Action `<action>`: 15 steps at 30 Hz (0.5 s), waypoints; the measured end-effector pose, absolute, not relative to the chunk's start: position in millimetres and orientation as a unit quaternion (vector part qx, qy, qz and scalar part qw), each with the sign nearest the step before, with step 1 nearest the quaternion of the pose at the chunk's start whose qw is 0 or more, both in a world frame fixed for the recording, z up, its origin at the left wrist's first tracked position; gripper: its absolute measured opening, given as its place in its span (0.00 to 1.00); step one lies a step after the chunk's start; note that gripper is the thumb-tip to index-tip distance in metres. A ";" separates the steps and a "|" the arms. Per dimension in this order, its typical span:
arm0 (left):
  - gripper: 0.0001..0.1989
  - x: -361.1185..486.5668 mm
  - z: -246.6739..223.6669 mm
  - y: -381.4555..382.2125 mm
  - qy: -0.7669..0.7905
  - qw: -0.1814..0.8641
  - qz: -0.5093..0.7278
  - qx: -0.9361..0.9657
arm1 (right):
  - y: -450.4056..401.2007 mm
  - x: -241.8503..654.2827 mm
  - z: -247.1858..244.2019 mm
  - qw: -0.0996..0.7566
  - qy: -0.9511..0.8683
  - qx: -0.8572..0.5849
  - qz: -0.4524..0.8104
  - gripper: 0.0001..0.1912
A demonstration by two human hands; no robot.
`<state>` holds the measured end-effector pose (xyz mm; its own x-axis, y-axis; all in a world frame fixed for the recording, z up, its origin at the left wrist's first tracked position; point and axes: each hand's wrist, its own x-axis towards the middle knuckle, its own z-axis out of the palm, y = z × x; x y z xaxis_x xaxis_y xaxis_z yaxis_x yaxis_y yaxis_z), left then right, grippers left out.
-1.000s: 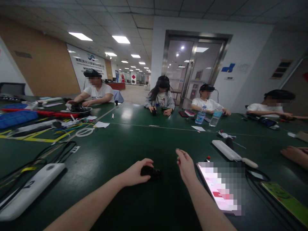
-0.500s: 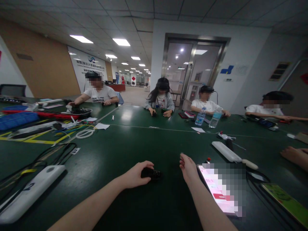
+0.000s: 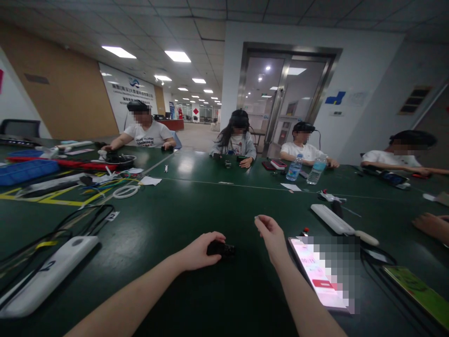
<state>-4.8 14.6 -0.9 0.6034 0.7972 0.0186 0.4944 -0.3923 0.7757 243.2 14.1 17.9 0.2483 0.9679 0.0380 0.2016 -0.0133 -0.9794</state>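
My left hand (image 3: 199, 251) curls its thumb and fingers around a small black object (image 3: 228, 250) that lies on the dark green table. The black object is blocky at its right end, and its kind is too dark to tell. To the right of it, my right hand (image 3: 272, 236) is raised a little over the table. Its thumb and index finger meet in a pinch, pointing left. Whatever is between those fingertips is too small to make out. Beside my right wrist lies a phone (image 3: 308, 269) with a lit screen, partly blurred out.
A white power strip (image 3: 52, 276) with black cables lies at left. Blue trays (image 3: 28, 172) and coiled white cable (image 3: 126, 192) sit farther back. Rightward are a white bar-shaped device (image 3: 331, 219), water bottles (image 3: 294, 167) and a green-screened phone (image 3: 417, 292). Several people with headgear sit around the table.
My right hand has shifted slightly left and up, its pinching fingers now more visible. My left hand stays around the black object. The view has tilted slightly.
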 end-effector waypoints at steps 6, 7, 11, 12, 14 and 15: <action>0.24 -3.3 -4.3 16.4 0.382 0.368 0.212 0.821 | -6.4 220.4 28.9 0.303 -0.716 -0.516 0.360 0.13; 0.23 -3.0 -4.0 16.3 0.380 0.367 0.211 0.822 | -8.6 217.6 28.7 0.275 -0.734 -0.510 0.354 0.12; 0.23 -2.4 -4.0 16.3 0.383 0.363 0.216 0.822 | -12.4 211.0 27.4 0.212 -0.781 -0.488 0.327 0.10; 0.24 -2.5 -4.3 16.3 0.383 0.363 0.216 0.821 | -12.6 210.4 27.1 0.206 -0.785 -0.485 0.325 0.10; 0.24 -2.9 -4.5 16.2 0.383 0.363 0.215 0.822 | -12.6 210.2 26.6 0.197 -0.787 -0.484 0.328 0.11; 0.23 -3.0 -4.4 16.1 0.383 0.363 0.213 0.822 | -12.6 210.3 26.5 0.193 -0.786 -0.486 0.331 0.11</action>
